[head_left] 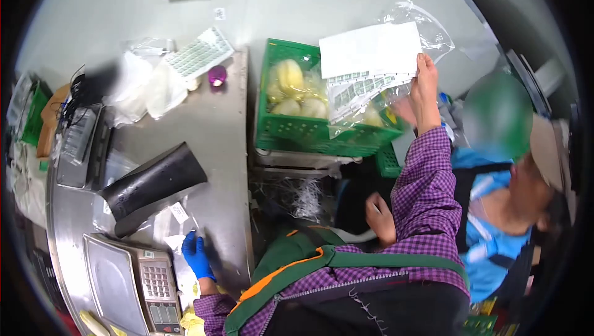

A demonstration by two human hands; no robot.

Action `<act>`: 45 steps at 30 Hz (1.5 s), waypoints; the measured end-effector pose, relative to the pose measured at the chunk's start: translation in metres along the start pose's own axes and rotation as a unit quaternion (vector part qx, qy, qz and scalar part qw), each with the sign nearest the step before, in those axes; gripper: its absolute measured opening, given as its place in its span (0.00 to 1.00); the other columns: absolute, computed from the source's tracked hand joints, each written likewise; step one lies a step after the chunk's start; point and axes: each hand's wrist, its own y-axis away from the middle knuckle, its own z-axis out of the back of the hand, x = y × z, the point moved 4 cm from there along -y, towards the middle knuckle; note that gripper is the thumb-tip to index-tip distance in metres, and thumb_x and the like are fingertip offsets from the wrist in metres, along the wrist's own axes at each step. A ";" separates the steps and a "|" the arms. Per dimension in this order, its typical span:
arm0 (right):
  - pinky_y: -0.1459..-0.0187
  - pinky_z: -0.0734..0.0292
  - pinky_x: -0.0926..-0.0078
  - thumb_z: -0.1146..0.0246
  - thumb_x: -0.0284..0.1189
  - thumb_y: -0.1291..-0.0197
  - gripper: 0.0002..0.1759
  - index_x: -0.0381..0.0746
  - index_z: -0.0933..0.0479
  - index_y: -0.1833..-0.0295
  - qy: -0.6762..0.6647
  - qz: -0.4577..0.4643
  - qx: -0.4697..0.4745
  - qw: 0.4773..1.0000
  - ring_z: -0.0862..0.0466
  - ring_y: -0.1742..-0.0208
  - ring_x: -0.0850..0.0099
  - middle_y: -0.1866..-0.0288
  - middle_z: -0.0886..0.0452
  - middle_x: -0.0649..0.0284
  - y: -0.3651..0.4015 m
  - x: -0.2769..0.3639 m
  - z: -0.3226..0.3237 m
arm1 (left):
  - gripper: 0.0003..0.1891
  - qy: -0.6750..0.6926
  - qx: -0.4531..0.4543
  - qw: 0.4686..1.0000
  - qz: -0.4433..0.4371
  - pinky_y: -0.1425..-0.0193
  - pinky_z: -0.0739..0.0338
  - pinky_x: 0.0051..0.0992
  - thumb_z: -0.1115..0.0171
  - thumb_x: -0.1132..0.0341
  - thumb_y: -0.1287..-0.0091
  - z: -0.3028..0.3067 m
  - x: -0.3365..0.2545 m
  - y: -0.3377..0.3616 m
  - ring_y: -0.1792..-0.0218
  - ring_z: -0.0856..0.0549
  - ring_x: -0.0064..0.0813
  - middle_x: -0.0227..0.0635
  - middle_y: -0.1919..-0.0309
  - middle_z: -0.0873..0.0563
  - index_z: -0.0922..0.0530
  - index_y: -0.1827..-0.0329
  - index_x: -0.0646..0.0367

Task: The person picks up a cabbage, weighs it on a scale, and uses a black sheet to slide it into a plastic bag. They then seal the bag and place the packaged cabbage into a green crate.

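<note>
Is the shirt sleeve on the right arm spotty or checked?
Checked! The right sleeve has little purple and dark checks, seen best in the head view.

Holding white sheet (371, 46) and green-printed sheets (361, 90) with clear plastic in right hand (426, 85), raised over green crate (303, 130) of pale, rounded produce (289, 77). With blue-gloved left hand (197, 257) at steel desk (226, 150), between scale (159, 280) and desk's edge, near black curved piece (154, 182). Standing close to person in light blue (489, 237), at right.

Qty: 1 held clr bag (438, 33), 1 blue glove (197, 258), 1 scale (133, 283), 1 veg crate (297, 130), 1 co-worker (495, 218).
</note>
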 end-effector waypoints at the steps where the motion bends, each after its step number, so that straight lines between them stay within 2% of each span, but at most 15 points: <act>1: 0.56 0.24 0.78 0.42 0.28 0.33 0.07 0.35 0.27 0.55 0.011 0.002 -0.009 1.000 0.20 0.60 0.76 0.60 0.20 0.64 0.007 0.004 0.025 | 0.15 0.018 -0.006 1.000 -0.006 0.41 0.30 0.27 0.39 0.76 0.37 0.003 0.008 -0.001 0.48 0.22 0.28 0.36 0.48 0.19 0.22 0.47 0.63; 6: 0.57 0.23 0.78 0.42 0.26 0.34 0.08 0.33 0.26 0.53 -0.036 -0.026 -0.109 0.993 0.19 0.60 0.74 0.59 0.20 0.62 0.025 -0.008 0.067 | 0.13 -0.036 -0.081 0.994 -0.061 0.40 0.29 0.26 0.40 0.76 0.36 -0.021 -0.068 0.021 0.45 0.22 0.26 0.35 0.47 0.19 0.22 0.47 0.62; 13: 0.54 0.24 0.75 0.44 0.25 0.32 0.11 0.32 0.26 0.48 -0.049 -0.048 -0.140 0.988 0.20 0.56 0.73 0.55 0.20 0.61 0.019 -0.083 0.037 | 0.16 0.031 0.051 0.994 -0.090 0.46 0.26 0.24 0.36 0.76 0.39 -0.082 -0.075 0.030 0.43 0.23 0.27 0.33 0.43 0.23 0.21 0.48 0.53; 18: 0.56 0.24 0.74 0.44 0.28 0.33 0.08 0.35 0.26 0.53 0.013 -0.151 -0.022 0.988 0.20 0.59 0.73 0.59 0.20 0.62 0.042 -0.161 0.038 | 0.16 0.026 0.075 0.997 -0.012 0.43 0.26 0.28 0.36 0.75 0.40 -0.077 -0.060 0.042 0.43 0.23 0.27 0.33 0.43 0.22 0.21 0.48 0.54; 19: 0.56 0.25 0.73 0.44 0.28 0.35 0.07 0.36 0.26 0.56 0.327 -0.217 0.222 0.893 0.21 0.60 0.72 0.60 0.20 0.62 0.075 -0.182 0.014 | 0.16 0.030 0.079 0.996 0.004 0.43 0.27 0.28 0.36 0.75 0.40 -0.074 -0.054 0.042 0.43 0.23 0.28 0.33 0.43 0.22 0.21 0.48 0.54; 20: 0.57 0.26 0.72 0.44 0.28 0.36 0.06 0.37 0.26 0.58 0.565 -0.084 0.468 0.675 0.21 0.61 0.71 0.61 0.21 0.63 0.128 -0.206 -0.016 | 0.16 0.033 0.083 0.996 0.022 0.43 0.27 0.28 0.36 0.75 0.40 -0.072 -0.048 0.043 0.43 0.23 0.28 0.33 0.43 0.22 0.21 0.48 0.55; 22: 0.57 0.27 0.69 0.43 0.29 0.39 0.05 0.39 0.26 0.62 0.677 0.109 0.589 0.427 0.22 0.63 0.70 0.64 0.22 0.63 0.170 -0.241 -0.031 | 0.16 0.041 0.092 0.995 0.026 0.42 0.27 0.28 0.36 0.75 0.40 -0.062 -0.043 0.044 0.44 0.23 0.28 0.33 0.44 0.22 0.21 0.48 0.55; 29: 0.55 0.29 0.59 0.44 0.32 0.46 0.09 0.44 0.24 0.76 0.726 0.393 0.512 0.236 0.25 0.64 0.65 0.72 0.25 0.61 0.195 -0.281 0.036 | 0.15 0.034 0.054 0.998 -0.003 0.44 0.25 0.31 0.35 0.70 0.39 -0.031 -0.031 0.050 0.49 0.20 0.34 0.39 0.50 0.20 0.21 0.49 0.59; 32: 0.47 0.28 0.68 0.49 0.27 0.40 0.20 0.32 0.25 0.44 0.762 0.407 0.450 0.224 0.23 0.46 0.61 0.44 0.23 0.51 0.205 -0.248 0.005 | 0.16 0.018 0.017 0.999 0.023 0.45 0.24 0.32 0.34 0.66 0.40 -0.013 -0.034 0.068 0.50 0.19 0.37 0.40 0.50 0.21 0.21 0.48 0.55; 33: 0.46 0.28 0.74 0.49 0.28 0.38 0.24 0.32 0.31 0.37 0.810 0.160 0.471 0.310 0.24 0.43 0.62 0.43 0.24 0.49 0.203 -0.237 -0.009 | 0.16 0.027 -0.003 0.999 0.029 0.45 0.24 0.32 0.34 0.65 0.40 -0.002 -0.036 0.077 0.50 0.19 0.37 0.40 0.50 0.21 0.21 0.48 0.55; 34: 0.48 0.26 0.74 0.48 0.29 0.38 0.24 0.31 0.33 0.37 0.760 0.419 0.474 0.152 0.23 0.44 0.62 0.42 0.25 0.49 0.174 -0.297 0.037 | 0.17 0.038 -0.020 0.999 0.033 0.45 0.24 0.32 0.34 0.65 0.39 0.002 -0.037 0.083 0.51 0.19 0.37 0.40 0.50 0.21 0.21 0.47 0.55; 36: 0.50 0.23 0.67 0.42 0.21 0.39 0.18 0.31 0.28 0.43 0.542 0.399 0.013 0.739 0.19 0.54 0.61 0.50 0.21 0.50 0.135 -0.090 -0.091 | 0.16 0.021 -0.061 0.997 0.035 0.44 0.24 0.31 0.35 0.65 0.38 0.011 -0.034 0.100 0.50 0.19 0.34 0.38 0.49 0.20 0.21 0.47 0.55; 38: 0.43 0.27 0.70 0.46 0.28 0.31 0.18 0.31 0.30 0.39 0.408 0.241 0.189 0.860 0.21 0.44 0.62 0.42 0.23 0.51 0.155 -0.112 -0.183 | 0.15 0.003 -0.069 0.996 0.055 0.44 0.24 0.30 0.36 0.65 0.37 0.023 -0.036 0.122 0.51 0.18 0.32 0.37 0.48 0.20 0.21 0.48 0.56; 40: 0.45 0.28 0.70 0.46 0.24 0.33 0.18 0.33 0.29 0.39 0.279 0.153 0.423 0.849 0.22 0.47 0.61 0.43 0.24 0.51 0.210 -0.159 -0.277 | 0.17 -0.027 -0.111 0.993 0.033 0.47 0.23 0.32 0.34 0.61 0.39 0.019 -0.031 0.135 0.53 0.18 0.33 0.38 0.51 0.20 0.21 0.48 0.54; 45: 0.43 0.30 0.66 0.36 0.28 0.43 0.32 0.34 0.35 0.33 0.227 0.127 0.761 0.594 0.23 0.42 0.56 0.41 0.24 0.50 0.419 -0.188 -0.405 | 0.19 -0.069 -0.202 0.977 -0.001 0.43 0.25 0.34 0.33 0.59 0.40 0.079 -0.040 0.178 0.49 0.19 0.37 0.38 0.51 0.19 0.22 0.47 0.53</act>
